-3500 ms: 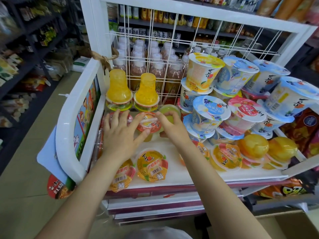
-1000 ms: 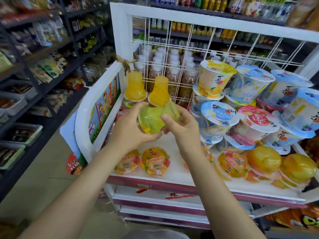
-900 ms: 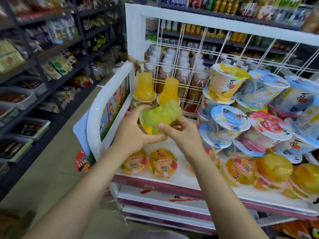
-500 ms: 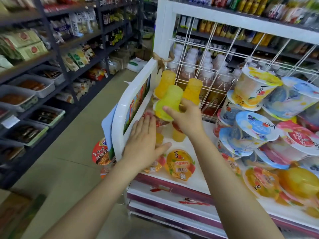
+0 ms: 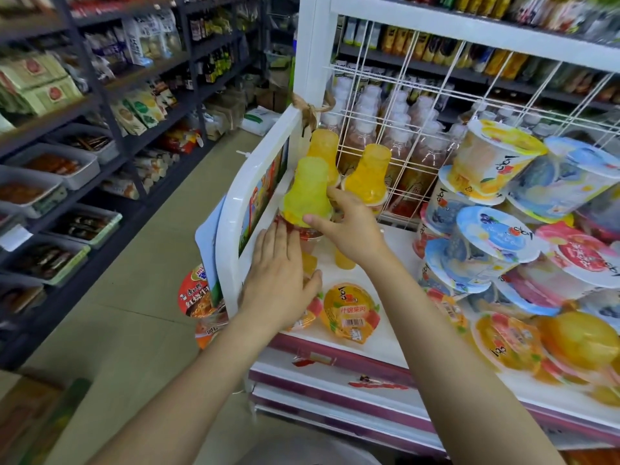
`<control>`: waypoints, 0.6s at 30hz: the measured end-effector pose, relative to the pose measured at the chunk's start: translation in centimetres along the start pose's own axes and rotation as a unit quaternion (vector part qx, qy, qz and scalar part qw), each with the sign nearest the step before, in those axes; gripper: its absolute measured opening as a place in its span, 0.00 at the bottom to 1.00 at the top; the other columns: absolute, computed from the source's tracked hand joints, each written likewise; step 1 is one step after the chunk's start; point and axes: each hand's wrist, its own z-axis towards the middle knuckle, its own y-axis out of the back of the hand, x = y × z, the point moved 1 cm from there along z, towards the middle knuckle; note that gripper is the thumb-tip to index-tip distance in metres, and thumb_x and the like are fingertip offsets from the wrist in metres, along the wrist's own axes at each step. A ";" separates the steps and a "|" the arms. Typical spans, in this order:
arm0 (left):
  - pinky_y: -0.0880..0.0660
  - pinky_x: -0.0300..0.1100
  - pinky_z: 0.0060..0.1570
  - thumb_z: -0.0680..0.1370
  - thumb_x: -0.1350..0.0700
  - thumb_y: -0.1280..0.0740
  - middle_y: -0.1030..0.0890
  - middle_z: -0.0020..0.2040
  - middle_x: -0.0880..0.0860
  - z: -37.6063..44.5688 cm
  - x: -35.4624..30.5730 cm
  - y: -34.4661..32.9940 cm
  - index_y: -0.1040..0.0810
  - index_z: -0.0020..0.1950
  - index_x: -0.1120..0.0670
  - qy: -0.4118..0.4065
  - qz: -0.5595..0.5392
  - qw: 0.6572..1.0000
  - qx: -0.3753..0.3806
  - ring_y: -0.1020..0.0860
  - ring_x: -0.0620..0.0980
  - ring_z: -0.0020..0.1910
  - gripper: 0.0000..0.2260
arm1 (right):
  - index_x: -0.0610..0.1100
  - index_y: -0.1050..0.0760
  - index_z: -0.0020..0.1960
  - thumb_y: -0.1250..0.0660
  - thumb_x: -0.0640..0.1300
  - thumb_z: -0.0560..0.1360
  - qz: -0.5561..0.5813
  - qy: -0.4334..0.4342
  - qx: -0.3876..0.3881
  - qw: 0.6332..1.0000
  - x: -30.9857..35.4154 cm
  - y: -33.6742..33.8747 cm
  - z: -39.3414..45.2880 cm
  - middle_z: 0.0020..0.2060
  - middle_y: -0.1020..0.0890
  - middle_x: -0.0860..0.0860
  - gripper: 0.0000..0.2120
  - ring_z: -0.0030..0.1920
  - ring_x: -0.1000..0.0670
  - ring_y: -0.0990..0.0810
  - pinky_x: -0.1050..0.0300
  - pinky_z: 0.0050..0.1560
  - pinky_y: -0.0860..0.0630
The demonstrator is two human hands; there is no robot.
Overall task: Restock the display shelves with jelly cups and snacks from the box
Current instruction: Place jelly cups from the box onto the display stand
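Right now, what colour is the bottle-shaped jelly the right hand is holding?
Yellow-green, lighter than the two orange ones behind it. The jelly in the right hand shows best in the head view.

A pale tiled floor (image 5: 141, 297) runs as an aisle through a shop. Left of the aisle stand dark metal shelves (image 5: 100, 95) stocked with packaged goods and shallow white trays (image 5: 50, 169). At the aisle's far end sit cardboard boxes (image 5: 231, 112). The light is even and bright, with no window in view.
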 end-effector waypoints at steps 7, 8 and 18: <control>0.59 0.49 0.78 0.81 0.38 0.44 0.48 0.81 0.59 -0.1 0.2 0.5 0.48 0.81 0.59 0.004 -0.070 0.998 0.011 0.53 0.55 0.80 0.36 | 0.45 0.26 0.70 0.25 0.50 0.74 0.051 0.028 -0.068 0.996 -1.0 2.2 -4.1 0.60 0.24 0.57 0.27 0.58 0.62 0.27 0.77 0.55 0.33; 0.55 0.49 0.78 0.81 0.38 0.44 0.45 0.81 0.59 -0.4 0.2 0.8 0.45 0.80 0.59 0.009 -0.091 0.996 0.002 0.50 0.55 0.80 0.35 | 0.46 0.25 0.69 0.26 0.50 0.74 0.053 0.022 -0.079 0.995 -1.4 2.6 -5.2 0.60 0.23 0.56 0.25 0.57 0.62 0.26 0.74 0.56 0.31; 0.28 0.52 0.61 0.77 0.41 0.40 0.22 0.62 0.53 -3.5 0.4 -0.9 0.21 0.63 0.56 -0.139 -0.136 0.981 0.013 0.28 0.52 0.64 0.23 | 0.50 0.25 0.68 0.22 0.59 0.64 -0.033 0.044 0.111 0.992 -3.4 3.6 -11.2 0.64 0.30 0.56 0.35 0.68 0.59 0.35 0.69 0.70 0.41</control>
